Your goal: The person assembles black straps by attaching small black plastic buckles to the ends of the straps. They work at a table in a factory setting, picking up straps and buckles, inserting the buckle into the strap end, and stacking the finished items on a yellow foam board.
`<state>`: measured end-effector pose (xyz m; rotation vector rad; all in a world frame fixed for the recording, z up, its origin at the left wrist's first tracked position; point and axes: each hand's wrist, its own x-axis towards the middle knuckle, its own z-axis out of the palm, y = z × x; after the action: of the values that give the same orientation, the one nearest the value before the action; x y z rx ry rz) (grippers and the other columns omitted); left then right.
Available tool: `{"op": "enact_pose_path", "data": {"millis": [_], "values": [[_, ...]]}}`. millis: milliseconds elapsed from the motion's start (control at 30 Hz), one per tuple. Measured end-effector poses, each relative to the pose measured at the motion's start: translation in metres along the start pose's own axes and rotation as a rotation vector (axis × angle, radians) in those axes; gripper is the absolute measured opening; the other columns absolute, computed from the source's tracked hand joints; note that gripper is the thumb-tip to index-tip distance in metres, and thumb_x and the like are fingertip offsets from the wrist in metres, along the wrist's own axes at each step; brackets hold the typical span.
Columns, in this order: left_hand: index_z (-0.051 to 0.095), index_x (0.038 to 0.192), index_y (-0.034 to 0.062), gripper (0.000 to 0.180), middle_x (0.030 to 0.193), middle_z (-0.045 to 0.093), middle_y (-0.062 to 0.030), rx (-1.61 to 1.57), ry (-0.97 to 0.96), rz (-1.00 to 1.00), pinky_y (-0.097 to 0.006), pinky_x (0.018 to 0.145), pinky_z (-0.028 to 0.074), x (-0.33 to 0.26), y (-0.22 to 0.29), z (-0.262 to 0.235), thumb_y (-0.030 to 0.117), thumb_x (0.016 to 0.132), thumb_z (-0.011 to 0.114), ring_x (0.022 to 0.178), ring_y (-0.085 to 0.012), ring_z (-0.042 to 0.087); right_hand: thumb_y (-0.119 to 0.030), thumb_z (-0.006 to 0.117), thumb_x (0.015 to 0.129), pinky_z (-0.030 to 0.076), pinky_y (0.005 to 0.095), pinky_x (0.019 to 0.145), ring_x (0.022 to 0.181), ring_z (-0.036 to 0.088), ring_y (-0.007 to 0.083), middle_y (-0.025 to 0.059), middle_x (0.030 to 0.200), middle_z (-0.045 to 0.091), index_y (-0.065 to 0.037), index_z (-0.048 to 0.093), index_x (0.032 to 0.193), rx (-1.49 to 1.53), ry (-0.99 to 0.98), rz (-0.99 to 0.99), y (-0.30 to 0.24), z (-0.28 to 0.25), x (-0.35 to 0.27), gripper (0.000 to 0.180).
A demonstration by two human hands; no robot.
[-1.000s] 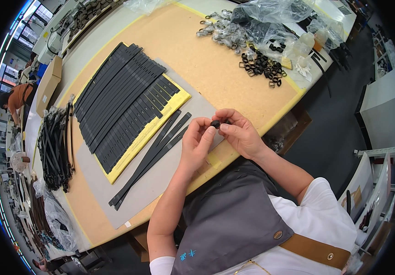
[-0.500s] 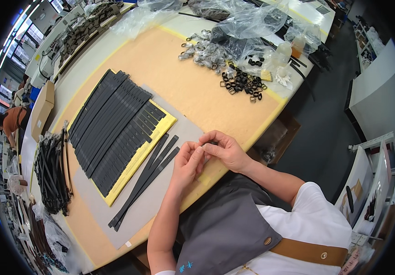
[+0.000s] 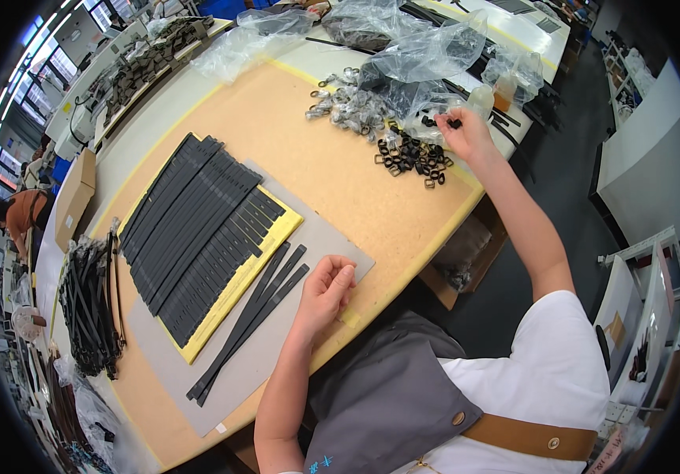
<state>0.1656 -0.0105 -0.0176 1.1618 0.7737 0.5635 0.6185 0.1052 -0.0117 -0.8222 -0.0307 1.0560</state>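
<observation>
My left hand [image 3: 328, 291] hovers over the near edge of the table with its fingers curled closed, thumb against the forefinger; whatever is inside is hidden. To the right, my right hand [image 3: 466, 136] reaches to a few small black pieces lying by the clear plastic bag. Its thumb and fingers close around a small black loop [image 3: 455, 124], partly covered by the fingers. Just left of this hand lies a pile of black strap loops and buckles [image 3: 415, 156]. Several loose black straps [image 3: 257, 312] lie beside my left hand, near a row of black straps [image 3: 190, 213] on a yellow board [image 3: 221, 316].
Clear plastic bags [image 3: 427, 51] and wrapped metal rings [image 3: 348, 107] lie at the far side. A bundle of black straps [image 3: 87, 308] is at the left, near a cardboard box [image 3: 75, 197]. Another person [image 3: 22, 213] bends at far left. An open carton [image 3: 466, 261] stands below the table edge.
My hands were together over the table edge; now they are apart. The right hand has moved far and right to the small black pieces. The left has stayed almost in place.
</observation>
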Motion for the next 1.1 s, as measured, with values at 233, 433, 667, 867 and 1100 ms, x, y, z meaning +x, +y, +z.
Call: {"op": "enact_pose_path", "data": {"millis": [233, 433, 667, 867, 1100], "values": [[0.061, 0.118, 0.0053, 0.022, 0.088, 0.062, -0.0006, 0.010, -0.002, 0.029, -0.022, 0.054, 0.042, 0.000, -0.001, -0.004, 0.026, 0.109, 0.062, 0.063, -0.0055, 0.052, -0.048, 0.062, 0.096, 0.007, 0.0542, 0.128, 0.144, 0.032, 0.0355, 0.0154, 0.167, 0.030, -0.015, 0.057, 0.145, -0.748, -0.076, -0.092, -0.028, 0.060, 0.065, 0.059], [0.061, 0.118, 0.0040, 0.021, 0.089, 0.061, -0.0016, 0.006, 0.013, 0.010, -0.023, 0.055, 0.043, -0.003, -0.001, -0.006, 0.023, 0.109, 0.061, 0.064, -0.0065, 0.053, -0.050, 0.054, 0.103, 0.012, 0.0535, 0.128, 0.159, 0.021, 0.0346, 0.0183, 0.173, 0.028, -0.002, 0.039, 0.162, -0.865, -0.187, -0.298, -0.038, 0.106, 0.089, 0.076], [0.061, 0.119, 0.0038, 0.024, 0.090, 0.061, -0.0011, 0.013, -0.022, 0.000, -0.023, 0.057, 0.044, 0.001, 0.003, -0.003, 0.025, 0.109, 0.062, 0.066, -0.0064, 0.054, -0.058, 0.054, 0.101, 0.029, 0.0471, 0.122, 0.149, 0.040, 0.0310, 0.0174, 0.160, 0.047, -0.005, 0.048, 0.156, -1.150, -0.125, -0.273, -0.077, 0.066, 0.123, 0.077], [0.061, 0.120, 0.0043, 0.024, 0.089, 0.061, -0.0003, 0.032, 0.006, -0.030, -0.022, 0.058, 0.044, -0.004, 0.002, -0.006, 0.026, 0.108, 0.062, 0.067, -0.0059, 0.054, -0.065, 0.055, 0.098, 0.054, 0.0326, 0.075, 0.094, 0.074, 0.0198, 0.0116, 0.108, 0.076, -0.006, 0.074, 0.105, -1.653, -0.108, 0.063, -0.086, 0.090, 0.062, 0.062], [0.061, 0.119, 0.0040, 0.023, 0.089, 0.061, -0.0002, 0.048, -0.018, -0.041, -0.022, 0.058, 0.044, -0.001, 0.005, -0.003, 0.025, 0.108, 0.062, 0.067, -0.0057, 0.053, -0.055, 0.064, 0.099, 0.059, 0.0312, 0.068, 0.087, 0.078, 0.0208, 0.0131, 0.110, 0.077, -0.004, 0.069, 0.127, -1.845, -0.648, -0.077, -0.045, 0.149, -0.025, 0.059]]}}
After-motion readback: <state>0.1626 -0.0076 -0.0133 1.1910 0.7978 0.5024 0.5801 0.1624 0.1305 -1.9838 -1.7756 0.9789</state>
